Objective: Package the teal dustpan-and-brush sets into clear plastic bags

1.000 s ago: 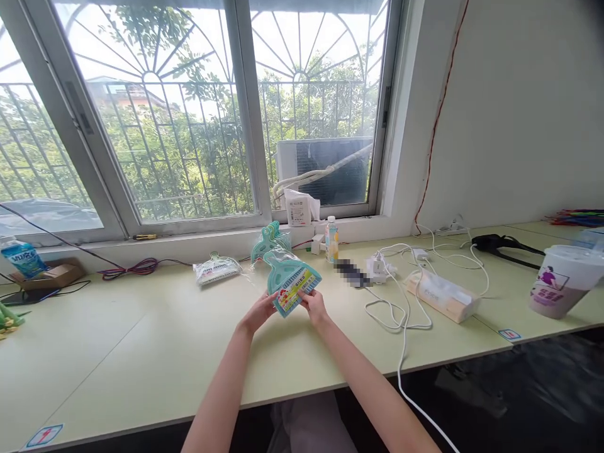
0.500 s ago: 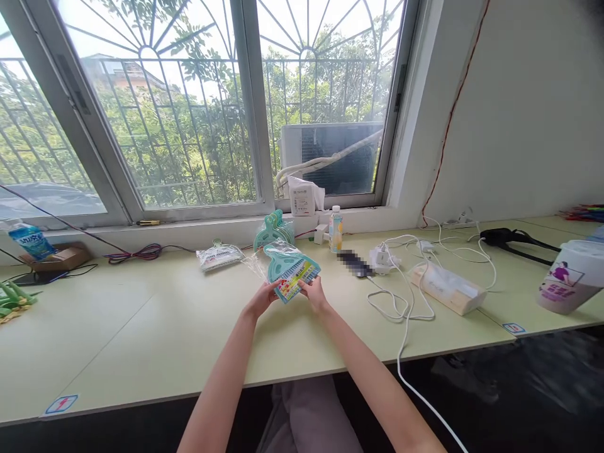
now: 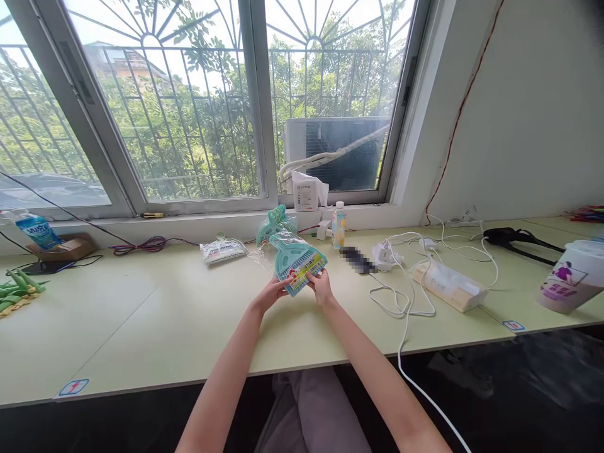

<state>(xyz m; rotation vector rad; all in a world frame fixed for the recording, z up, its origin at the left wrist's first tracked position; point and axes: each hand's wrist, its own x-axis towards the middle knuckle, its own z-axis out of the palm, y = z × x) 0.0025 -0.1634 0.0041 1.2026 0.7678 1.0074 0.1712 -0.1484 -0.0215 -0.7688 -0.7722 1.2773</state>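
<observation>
Desk point(image 3: 141, 340): pale yellow-green, seam left of me, butts up below the window point(image 3: 198, 126).
Room: daylit, white wall point(image 3: 519, 113) on right.
Teal packet point(image 3: 297, 260): held over desk; handle-to-label axis runs away from me, handle toward window, leaning left.
Hands: left hand point(image 3: 271, 294), right hand point(image 3: 322, 288) both clamped on its near edge.

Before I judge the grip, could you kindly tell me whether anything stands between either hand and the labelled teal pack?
Nothing visible: the left hand and right hand hold the labelled teal pack at its near end.
</observation>
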